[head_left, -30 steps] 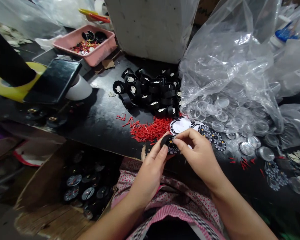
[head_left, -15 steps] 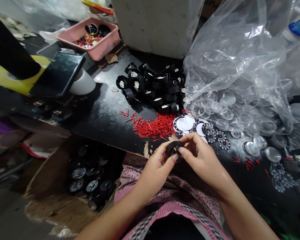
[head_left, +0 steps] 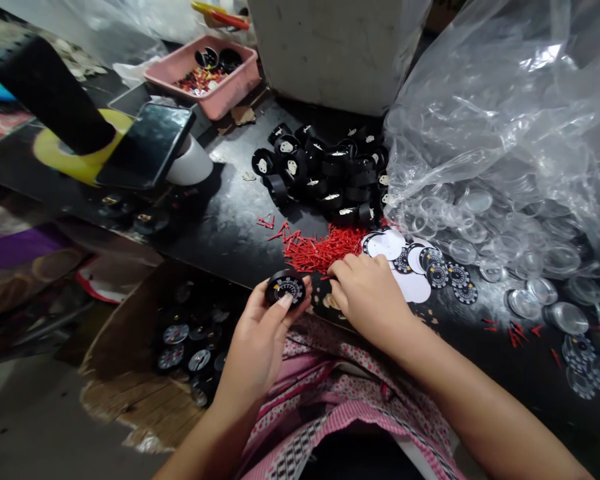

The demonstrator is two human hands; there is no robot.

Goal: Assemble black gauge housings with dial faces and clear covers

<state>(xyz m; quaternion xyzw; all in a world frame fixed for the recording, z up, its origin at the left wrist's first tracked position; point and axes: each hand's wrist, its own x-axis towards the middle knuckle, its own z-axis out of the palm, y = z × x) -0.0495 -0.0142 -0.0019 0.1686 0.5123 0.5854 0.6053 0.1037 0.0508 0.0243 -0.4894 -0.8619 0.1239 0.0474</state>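
A round black housing with a black printed dial (head_left: 287, 291) is in my left hand (head_left: 260, 333), its face turned up and my thumb on the dial. My right hand (head_left: 373, 297) is at the near edge of a pile of small red pointers (head_left: 320, 248), fingertips bent down and pressed together; whatever they hold is too small to make out. Beside that hand lie white discs (head_left: 414, 285) and printed dials (head_left: 437, 275). Behind the pointers is a heap of black round housings (head_left: 325, 170) with pale metal tabs.
Clear plastic covers (head_left: 520, 233) spill from a clear bag (head_left: 485, 113) on the right. A pink tray (head_left: 230, 87), a phone (head_left: 150, 143) and yellow tape (head_left: 55, 153) stand at the left. Below the table edge, a cardboard box (head_left: 115, 347) holds finished-looking dials.
My hands have parted. The left has moved left with the black housing, its dial now visible; the right has let go of it and moved to the red pointers. The view has shifted slightly.
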